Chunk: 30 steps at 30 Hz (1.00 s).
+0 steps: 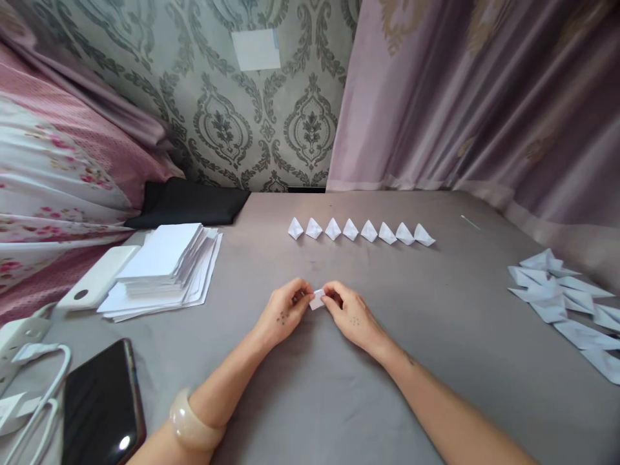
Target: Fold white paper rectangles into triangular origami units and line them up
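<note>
A small folded piece of white paper (317, 299) is held between my two hands, a little above the middle of the grey table cover. My left hand (287, 309) pinches its left edge between thumb and fingers. On the right edge, the thumb and fingers of my right hand (352, 313) are closed in the same way. Beyond the hands, several folded white paper shapes (351, 230) with pointed tops stand in a row.
At the left lies a stack of white paper (159, 255), beside a white power bank (97, 278). A dark phone (101, 400) and a power strip with white cables (48, 361) are nearer. More folded paper pieces (547, 290) are heaped at the right.
</note>
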{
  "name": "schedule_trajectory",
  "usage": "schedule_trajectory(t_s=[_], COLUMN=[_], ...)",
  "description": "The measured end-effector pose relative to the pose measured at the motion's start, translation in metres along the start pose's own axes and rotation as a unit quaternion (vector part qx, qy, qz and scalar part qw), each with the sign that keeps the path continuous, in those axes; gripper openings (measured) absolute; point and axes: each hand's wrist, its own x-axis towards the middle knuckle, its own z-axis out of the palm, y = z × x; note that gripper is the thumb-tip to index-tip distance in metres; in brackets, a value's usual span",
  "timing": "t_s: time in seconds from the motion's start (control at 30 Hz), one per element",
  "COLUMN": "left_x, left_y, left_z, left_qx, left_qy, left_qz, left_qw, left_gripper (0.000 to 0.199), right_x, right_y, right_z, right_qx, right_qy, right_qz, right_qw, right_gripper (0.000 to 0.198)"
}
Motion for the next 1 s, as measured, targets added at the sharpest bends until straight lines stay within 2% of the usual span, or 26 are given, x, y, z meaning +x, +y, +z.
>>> schedule_trajectory(t_s=[0.07, 0.13, 0.2, 0.27, 0.4, 0.53, 0.63, 0.73, 0.83, 0.93, 1.0], left_x=[-0.001, -0.003, -0.007, -0.011, -0.017, -0.021, -0.023, -0.024, -0.024, -0.024, -0.023], left_y=[0.004, 0.008, 0.011, 0.013, 0.015, 0.016, 0.018, 0.019, 0.02, 0.02, 0.019], left_z=[0.0, 0.0, 0.001, 0.002, 0.0, -0.009, -0.011, -0.007, -0.002, 0.001, 0.002], left_qx=[-0.121, -0.23, -0.293, -0.318, -0.308, -0.197, -0.126, -0.168, -0.238, -0.259, -0.25], left_qy=[0.034, 0.046, 0.035, 0.037, 0.059, -0.011, -0.041, -0.034, -0.027, -0.02, -0.005], left_qz=[-0.014, -0.042, -0.069, -0.085, -0.081, -0.043, -0.02, -0.058, -0.073, -0.064, -0.059], left_qw=[0.992, 0.971, 0.953, 0.943, 0.946, 0.979, 0.991, 0.983, 0.968, 0.964, 0.967], left_gripper=[0.019, 0.025, 0.028, 0.027, 0.022, 0.02, 0.021, 0.027, 0.033, 0.037, 0.034], right_x=[0.0, -0.002, -0.005, -0.009, -0.016, -0.021, -0.022, -0.022, -0.019, -0.018, -0.017], right_y=[-0.004, -0.01, -0.016, -0.022, -0.029, -0.031, -0.032, -0.035, -0.034, -0.031, -0.029], right_z=[0.001, 0.004, 0.008, 0.011, 0.01, 0.003, -0.001, -0.004, -0.005, -0.003, -0.001], right_qx=[0.101, 0.201, 0.256, 0.269, 0.245, 0.163, 0.171, 0.215, 0.256, 0.34, 0.386], right_qy=[-0.007, 0.003, 0.015, 0.024, -0.002, -0.075, -0.089, -0.073, -0.013, 0.029, 0.029], right_qz=[0.024, 0.04, 0.053, 0.065, 0.072, 0.096, 0.086, 0.1, 0.13, 0.164, 0.173], right_qw=[0.995, 0.979, 0.965, 0.961, 0.967, 0.979, 0.977, 0.969, 0.958, 0.926, 0.906], right_gripper=[0.012, 0.018, 0.022, 0.024, 0.02, 0.022, 0.026, 0.032, 0.038, 0.039, 0.04])
